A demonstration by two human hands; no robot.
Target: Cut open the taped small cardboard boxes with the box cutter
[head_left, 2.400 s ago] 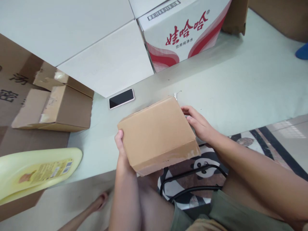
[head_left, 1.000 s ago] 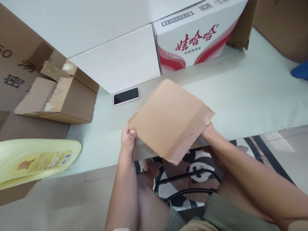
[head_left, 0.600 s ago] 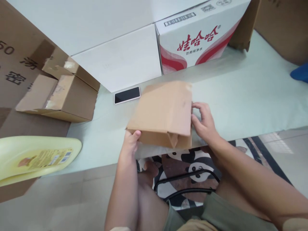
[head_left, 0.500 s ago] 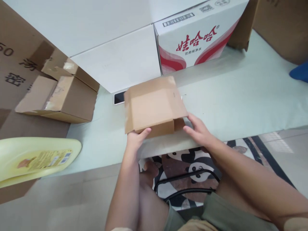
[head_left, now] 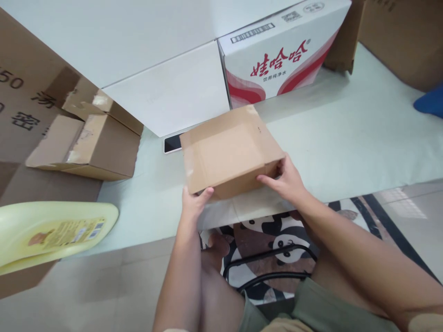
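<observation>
A brown cardboard box point(head_left: 231, 147) is in front of me, close to the near edge of the pale green covered surface point(head_left: 332, 133). Its broad top panel lies over the box, with a narrow front side showing below it. My left hand point(head_left: 194, 202) grips the near left corner, thumb on the front and the other fingers mostly hidden. At the near right corner, my right hand point(head_left: 285, 180) has its thumb against the front side and its fingers at the side edge. Part of a phone point(head_left: 172, 143) shows behind the box's left corner.
White boxes stand behind, one with red printing point(head_left: 277, 69). Opened cardboard boxes point(head_left: 107, 147) are at left, near a pale yellow plastic container point(head_left: 58, 233). A blue object point(head_left: 431, 103) sits at far right. A panda-patterned mat point(head_left: 256, 276) lies below.
The top panel has come down flatter over the box, covering the gap at the front right. My right hand has moved slightly up and its fingers have closed in on the corner.
</observation>
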